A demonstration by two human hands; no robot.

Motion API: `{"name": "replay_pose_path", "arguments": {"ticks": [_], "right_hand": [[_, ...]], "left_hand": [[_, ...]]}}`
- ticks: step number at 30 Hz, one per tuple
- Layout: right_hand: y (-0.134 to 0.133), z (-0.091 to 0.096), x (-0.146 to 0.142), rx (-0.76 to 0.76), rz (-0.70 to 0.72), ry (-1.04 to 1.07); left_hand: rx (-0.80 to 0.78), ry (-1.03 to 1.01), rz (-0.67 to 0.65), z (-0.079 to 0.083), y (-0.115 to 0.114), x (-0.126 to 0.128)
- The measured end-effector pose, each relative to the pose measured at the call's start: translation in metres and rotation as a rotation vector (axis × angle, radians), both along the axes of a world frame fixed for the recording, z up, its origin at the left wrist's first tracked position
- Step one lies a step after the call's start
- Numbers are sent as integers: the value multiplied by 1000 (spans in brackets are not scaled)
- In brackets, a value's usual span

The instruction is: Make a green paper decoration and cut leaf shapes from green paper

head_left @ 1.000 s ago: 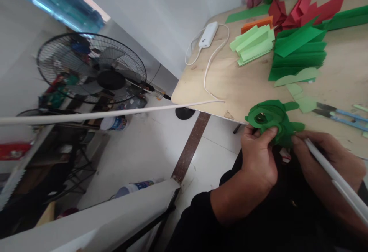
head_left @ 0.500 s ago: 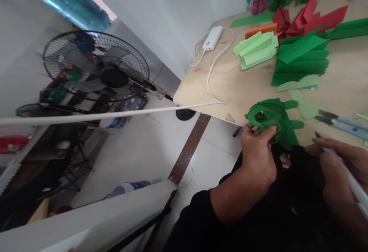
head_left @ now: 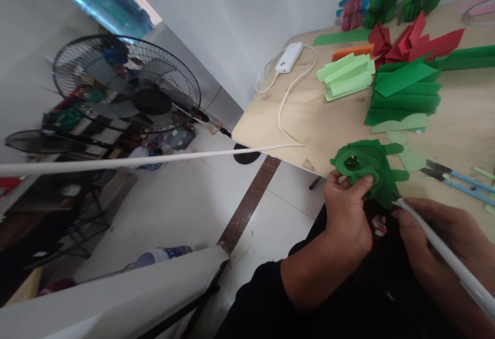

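Observation:
My left hand pinches a green paper turtle-like cutout at the table's near edge, thumb on top. The piece has rounded flaps on its right side and a ring with a hole at its upper left. My right hand grips a long white pen-like tool. Its dark tip is at the lower right edge of the green paper; whether they touch I cannot tell. Right of the paper lie blue-handled snips with dark blades. Pale green paper pieces lie just behind.
Folded dark green paper, light green strips and red folded paper lie farther back on the wooden table. A white power bank trails a cable across the left side. A standing fan is at left.
My right hand has moved left, bringing the white tool's tip from beside the green paper to its lower right edge. My left hand keeps its hold. The view has shifted slightly.

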State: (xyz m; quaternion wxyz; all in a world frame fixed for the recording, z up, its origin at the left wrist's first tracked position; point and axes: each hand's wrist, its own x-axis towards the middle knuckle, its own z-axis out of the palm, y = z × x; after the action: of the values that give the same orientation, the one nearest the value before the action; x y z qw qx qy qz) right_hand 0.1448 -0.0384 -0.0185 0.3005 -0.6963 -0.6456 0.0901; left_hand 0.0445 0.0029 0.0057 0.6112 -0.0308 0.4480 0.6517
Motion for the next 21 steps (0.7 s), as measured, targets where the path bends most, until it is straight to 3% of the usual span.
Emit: {"name": "replay_pose_path", "arguments": {"ticks": [8,15,21], "right_hand": [[8,0,0,-27,-2,-64],[9,-1,-1,44,10,-74],[10,3,-3,-69,-5,-73]], "left_hand": [[13,-5,1,-5,1,4],[2,-17,-7,-2,1,4],[1,-12,-23,-2,1,4]]}}
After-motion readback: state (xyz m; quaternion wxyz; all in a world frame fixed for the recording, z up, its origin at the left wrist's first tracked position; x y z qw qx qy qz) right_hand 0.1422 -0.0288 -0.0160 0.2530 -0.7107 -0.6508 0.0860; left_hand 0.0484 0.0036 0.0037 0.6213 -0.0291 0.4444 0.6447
